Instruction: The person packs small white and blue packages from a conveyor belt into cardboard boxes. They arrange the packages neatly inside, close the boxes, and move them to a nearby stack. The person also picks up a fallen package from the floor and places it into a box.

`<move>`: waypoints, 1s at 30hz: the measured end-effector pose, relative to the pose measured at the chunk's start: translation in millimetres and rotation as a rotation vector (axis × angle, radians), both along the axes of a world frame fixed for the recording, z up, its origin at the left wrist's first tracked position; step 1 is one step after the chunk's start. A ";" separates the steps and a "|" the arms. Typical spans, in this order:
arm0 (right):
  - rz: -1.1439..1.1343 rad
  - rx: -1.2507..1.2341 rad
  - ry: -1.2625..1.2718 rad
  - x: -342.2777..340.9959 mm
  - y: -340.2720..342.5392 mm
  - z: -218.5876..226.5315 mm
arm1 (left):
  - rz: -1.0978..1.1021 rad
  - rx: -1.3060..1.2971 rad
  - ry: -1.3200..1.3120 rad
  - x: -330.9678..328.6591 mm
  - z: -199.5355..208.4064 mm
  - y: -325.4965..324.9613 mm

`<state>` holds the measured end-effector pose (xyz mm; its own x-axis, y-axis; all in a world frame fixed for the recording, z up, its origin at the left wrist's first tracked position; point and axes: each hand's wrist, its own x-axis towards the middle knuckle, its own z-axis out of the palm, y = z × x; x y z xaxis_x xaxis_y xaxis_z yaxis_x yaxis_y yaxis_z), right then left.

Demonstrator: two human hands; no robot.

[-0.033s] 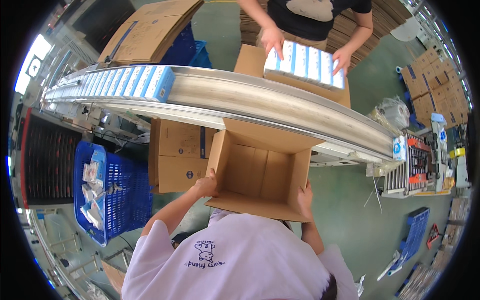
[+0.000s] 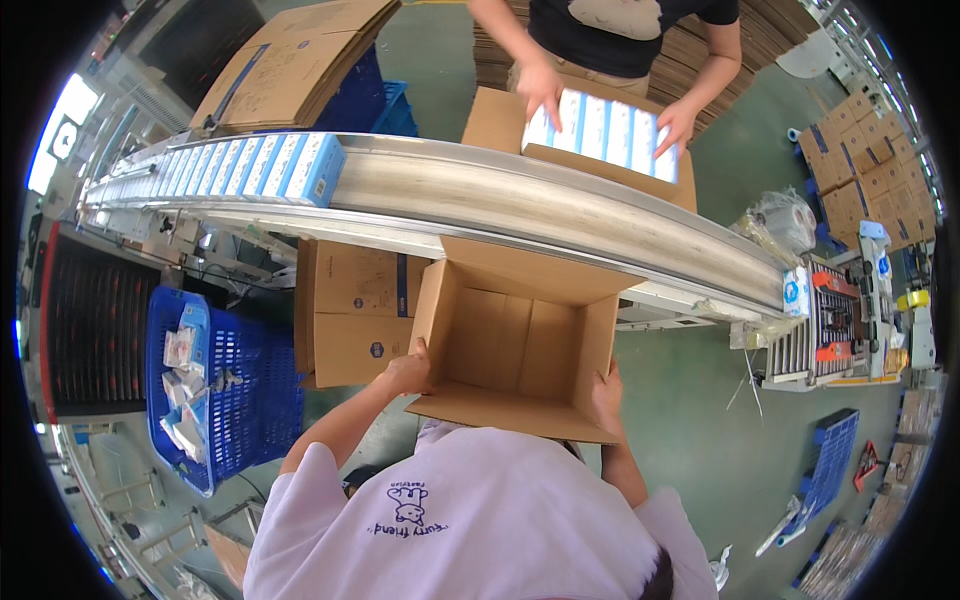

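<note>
An open, empty cardboard box (image 2: pixel 490 335) is held between my two hands, its flaps spread and its mouth facing up. My left hand (image 2: pixel 408 370) grips the left side, thumb over the edge. On the opposite side, my right hand (image 2: pixel 606 398) grips the box wall, its fingers partly hidden behind the cardboard. The far flap meets the near rail of the conveyor (image 2: pixel 520 200). A row of blue-and-white cartons (image 2: pixel 265 165) stands on the belt at left. Across the conveyor, a co-worker's hands (image 2: pixel 542 88) press a block of similar cartons (image 2: pixel 605 130) into another cardboard box (image 2: pixel 490 118).
Printed cardboard boxes (image 2: pixel 360 315) stand left of my box, beside a blue basket (image 2: pixel 255 400) holding small white packs. Flattened cardboard (image 2: pixel 290 65) is piled at the far left. A roller section (image 2: pixel 835 325) lies at the conveyor's right end, with stacked boxes (image 2: pixel 865 165) beyond.
The co-worker's block of cartons has gone lower into the box, and the co-worker's hands have shifted with it. My hands and my box stay almost where they were.
</note>
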<state>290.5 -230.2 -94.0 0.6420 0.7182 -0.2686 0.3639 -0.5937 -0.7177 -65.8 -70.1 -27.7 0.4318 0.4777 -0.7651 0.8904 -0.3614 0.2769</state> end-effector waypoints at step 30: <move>0.101 -0.136 0.182 -3.3 6.9 15.9 | 0.041 -0.065 -0.013 -39.0 -68.5 -7.3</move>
<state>287.2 -223.3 -78.1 0.5008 0.7257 -0.4717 0.2987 -0.6564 -0.6928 -104.9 -77.4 -96.2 0.4226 0.4446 -0.7898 0.9004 -0.3054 0.3099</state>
